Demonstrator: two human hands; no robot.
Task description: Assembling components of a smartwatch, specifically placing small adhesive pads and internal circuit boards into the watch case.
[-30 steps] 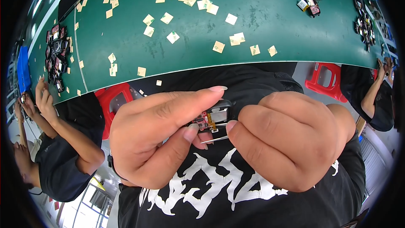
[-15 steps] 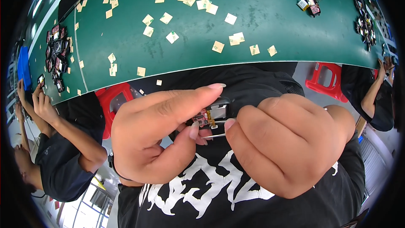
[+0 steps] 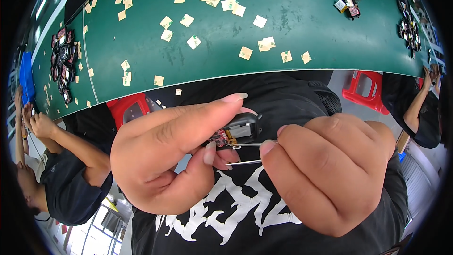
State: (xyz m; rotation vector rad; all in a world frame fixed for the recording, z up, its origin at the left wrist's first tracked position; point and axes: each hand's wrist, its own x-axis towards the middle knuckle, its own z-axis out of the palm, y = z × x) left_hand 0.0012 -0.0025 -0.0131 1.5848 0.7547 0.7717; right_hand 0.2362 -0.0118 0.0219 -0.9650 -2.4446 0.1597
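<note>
My left hand is closed, pinching a small black device housing between thumb and fingers in front of my chest. Inside the housing sits a red circuit board with a gold-coloured flex strip and a silvery part. In my right hand is a pair of metal tweezers, its two prongs apart and pointing left. The upper prong reaches a small pale connector at the housing's lower edge; whether it touches is hard to tell. The lower prong hangs free beneath, close to the left fingertips.
Pale square stickers lie scattered over the green table. Device assemblies sit in a left cluster, a small group and a far-right pile. Co-workers sit at both sides, by red stools and a blue bin.
My right hand has shifted slightly right and down, and the tweezer prongs have spread apart. The housing has turned a little, showing more of its black shell. The left co-worker's hands have moved.
</note>
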